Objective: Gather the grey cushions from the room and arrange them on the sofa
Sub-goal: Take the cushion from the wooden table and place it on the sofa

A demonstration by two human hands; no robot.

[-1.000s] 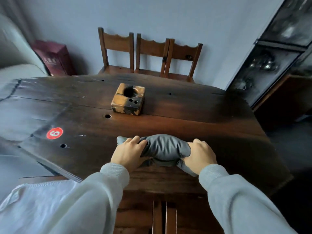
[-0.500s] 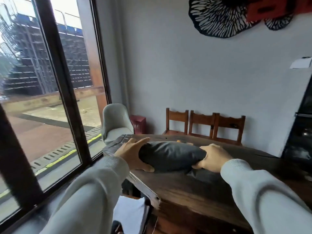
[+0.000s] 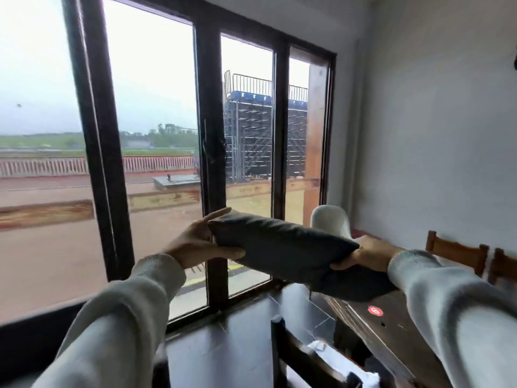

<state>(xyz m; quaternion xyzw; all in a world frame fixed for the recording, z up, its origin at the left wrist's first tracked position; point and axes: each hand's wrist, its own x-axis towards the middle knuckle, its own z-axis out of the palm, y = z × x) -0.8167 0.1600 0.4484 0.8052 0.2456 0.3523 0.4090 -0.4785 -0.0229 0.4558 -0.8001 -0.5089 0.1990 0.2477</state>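
A dark grey cushion (image 3: 282, 246) hangs in the air in front of me, held flat between both hands. My left hand (image 3: 200, 243) grips its left end, thumb underneath and index finger stretched along the top. My right hand (image 3: 366, 253) pinches its right corner. The cushion is lifted off the dark wooden table (image 3: 391, 329), which lies at the lower right. No sofa is in view.
Tall dark-framed windows (image 3: 209, 163) fill the left and centre. A white chair (image 3: 331, 221) stands at the table's far end, wooden chairs (image 3: 458, 252) along the right wall. A dark wooden chair back (image 3: 302, 357) with white cloth is just below me. A red sticker (image 3: 375, 310) marks the table.
Both hands lifted the cushion off the table and carried it leftward. My view swung left from the table and chairs to the windows.
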